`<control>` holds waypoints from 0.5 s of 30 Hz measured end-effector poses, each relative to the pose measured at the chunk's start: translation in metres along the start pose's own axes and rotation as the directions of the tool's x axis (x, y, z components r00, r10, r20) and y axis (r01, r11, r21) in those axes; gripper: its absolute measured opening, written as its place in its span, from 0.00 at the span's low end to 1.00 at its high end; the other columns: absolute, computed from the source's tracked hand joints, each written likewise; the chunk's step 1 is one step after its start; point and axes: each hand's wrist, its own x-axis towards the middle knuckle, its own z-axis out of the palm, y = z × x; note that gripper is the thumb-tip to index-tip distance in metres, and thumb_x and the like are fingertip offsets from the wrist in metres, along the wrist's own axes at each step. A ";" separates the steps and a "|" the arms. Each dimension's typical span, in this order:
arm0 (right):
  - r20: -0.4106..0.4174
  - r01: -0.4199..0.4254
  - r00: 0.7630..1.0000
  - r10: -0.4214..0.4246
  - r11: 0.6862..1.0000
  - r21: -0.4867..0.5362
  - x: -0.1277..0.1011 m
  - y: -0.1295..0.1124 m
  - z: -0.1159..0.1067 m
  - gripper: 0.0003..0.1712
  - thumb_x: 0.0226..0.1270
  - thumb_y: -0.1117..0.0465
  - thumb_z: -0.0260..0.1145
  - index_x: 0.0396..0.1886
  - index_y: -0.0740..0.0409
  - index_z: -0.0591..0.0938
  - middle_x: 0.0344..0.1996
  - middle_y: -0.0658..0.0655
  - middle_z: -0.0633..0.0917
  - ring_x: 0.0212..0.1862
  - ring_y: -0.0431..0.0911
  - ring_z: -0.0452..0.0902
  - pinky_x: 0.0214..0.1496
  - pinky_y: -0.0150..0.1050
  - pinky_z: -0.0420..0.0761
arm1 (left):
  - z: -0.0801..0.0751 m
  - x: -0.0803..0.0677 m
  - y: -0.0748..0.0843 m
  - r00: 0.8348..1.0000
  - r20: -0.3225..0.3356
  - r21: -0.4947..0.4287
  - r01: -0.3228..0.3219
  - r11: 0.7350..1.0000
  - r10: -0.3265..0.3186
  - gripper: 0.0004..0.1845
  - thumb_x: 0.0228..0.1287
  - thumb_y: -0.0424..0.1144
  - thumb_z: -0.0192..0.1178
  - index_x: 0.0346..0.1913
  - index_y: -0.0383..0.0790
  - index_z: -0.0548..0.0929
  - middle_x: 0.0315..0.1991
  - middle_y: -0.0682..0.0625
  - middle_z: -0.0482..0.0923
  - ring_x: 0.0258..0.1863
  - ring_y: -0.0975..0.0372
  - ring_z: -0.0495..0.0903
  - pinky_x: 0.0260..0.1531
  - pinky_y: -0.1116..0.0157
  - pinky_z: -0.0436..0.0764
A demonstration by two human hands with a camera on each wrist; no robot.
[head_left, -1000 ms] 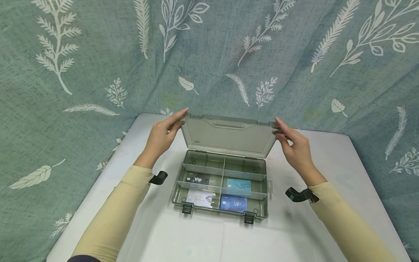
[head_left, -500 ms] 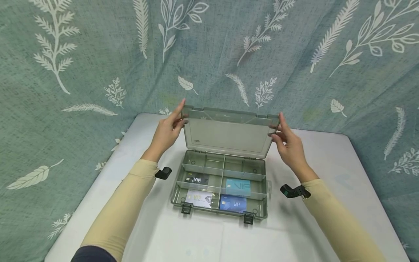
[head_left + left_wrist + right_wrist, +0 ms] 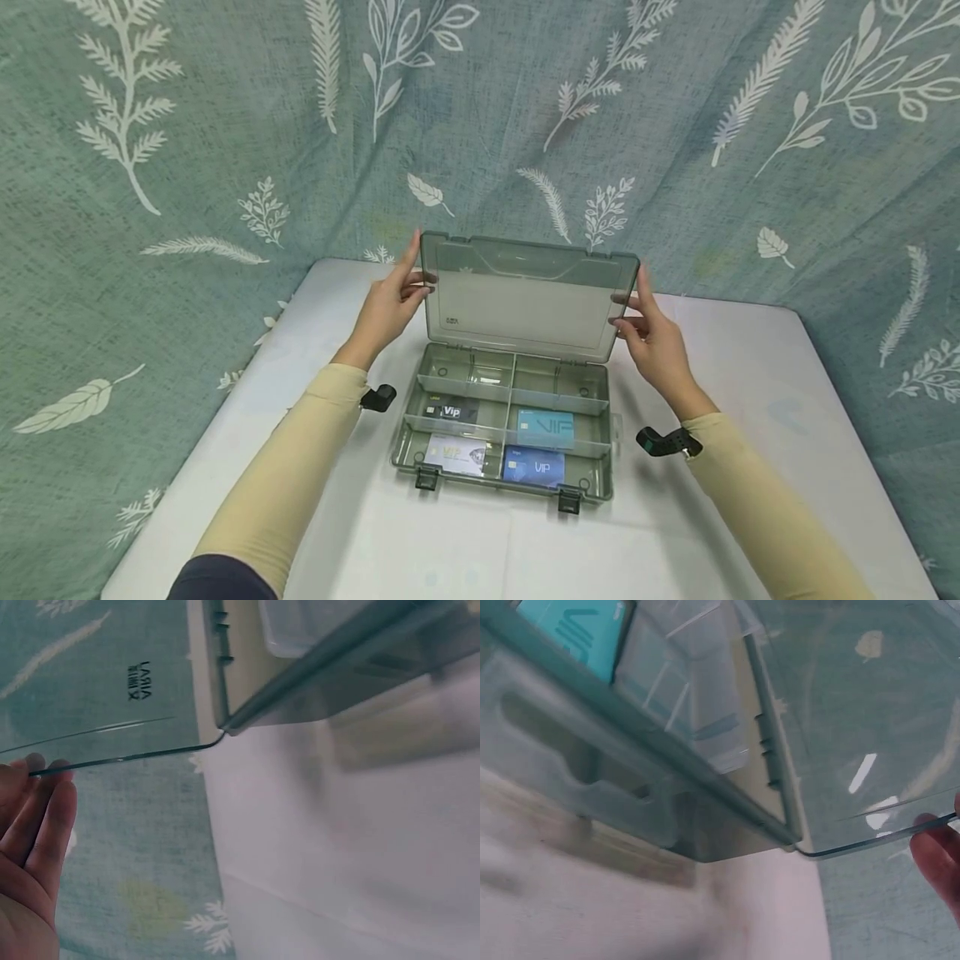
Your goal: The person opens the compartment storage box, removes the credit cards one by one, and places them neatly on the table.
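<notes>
Pinching the clear lid (image 3: pixel 525 296) at its side edges, left hand (image 3: pixel 390 304) and right hand (image 3: pixel 654 342) are holding it near upright above the compartment box (image 3: pixel 510 421) sitting on the white table (image 3: pixel 750 400), four cards (image 3: pixel 546 428) lying inside.

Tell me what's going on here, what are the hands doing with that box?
A person holds the clear lid of a grey plastic box upright, the left hand on its left edge and the right hand on its right edge. The box sits open on a white table. Four cards lie in its nearer compartments: black, teal, silver and blue. The two far compartments look empty.
</notes>
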 end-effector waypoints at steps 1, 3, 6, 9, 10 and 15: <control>0.005 -0.009 1.000 0.009 1.000 -0.002 -0.001 0.001 0.001 0.54 0.73 0.72 0.63 0.84 0.41 0.41 0.62 0.68 0.79 0.45 0.56 0.88 0.39 0.47 0.88 | 0.001 0.000 -0.001 1.000 0.004 0.003 0.007 1.000 -0.007 0.50 0.75 0.32 0.60 0.81 0.73 0.40 0.57 0.41 0.84 0.50 0.50 0.87 0.52 0.52 0.86; 0.017 -0.031 0.999 0.031 1.000 0.004 -0.002 0.003 0.003 0.55 0.74 0.72 0.63 0.84 0.40 0.41 0.63 0.69 0.79 0.46 0.57 0.88 0.40 0.50 0.88 | 0.002 -0.001 -0.003 1.000 0.013 0.012 0.019 1.000 -0.019 0.50 0.75 0.33 0.60 0.80 0.74 0.40 0.57 0.40 0.84 0.51 0.49 0.86 0.53 0.51 0.86; 0.032 -0.052 0.998 0.052 0.999 0.005 -0.005 0.005 0.006 0.55 0.73 0.73 0.63 0.84 0.38 0.41 0.64 0.70 0.78 0.46 0.58 0.88 0.39 0.51 0.88 | 0.004 -0.002 -0.006 0.999 0.034 0.006 0.035 0.999 -0.035 0.50 0.74 0.33 0.61 0.80 0.74 0.40 0.59 0.38 0.82 0.53 0.48 0.85 0.54 0.50 0.85; 0.060 -0.069 0.996 0.068 0.998 0.015 -0.008 0.007 0.009 0.56 0.73 0.73 0.63 0.84 0.38 0.40 0.65 0.68 0.78 0.46 0.57 0.88 0.39 0.49 0.88 | 0.006 -0.004 -0.010 0.997 0.061 0.004 0.047 0.999 -0.047 0.50 0.74 0.33 0.61 0.80 0.74 0.40 0.62 0.38 0.80 0.54 0.47 0.85 0.55 0.50 0.84; 0.069 -0.072 0.995 0.071 0.997 0.014 -0.009 0.009 0.010 0.56 0.73 0.73 0.63 0.84 0.38 0.40 0.65 0.68 0.77 0.46 0.57 0.88 0.38 0.46 0.88 | 0.006 -0.004 -0.011 0.996 0.069 0.005 0.051 0.999 -0.051 0.50 0.74 0.33 0.61 0.80 0.74 0.39 0.63 0.38 0.79 0.54 0.47 0.85 0.55 0.50 0.84; 0.111 -0.095 0.989 0.093 0.995 0.011 -0.015 0.012 0.014 0.58 0.72 0.74 0.64 0.84 0.37 0.39 0.69 0.69 0.74 0.44 0.56 0.88 0.29 0.38 0.81 | 0.011 -0.007 -0.019 0.993 0.099 0.003 0.064 0.998 -0.064 0.52 0.74 0.33 0.61 0.80 0.75 0.38 0.63 0.39 0.79 0.52 0.48 0.85 0.55 0.50 0.84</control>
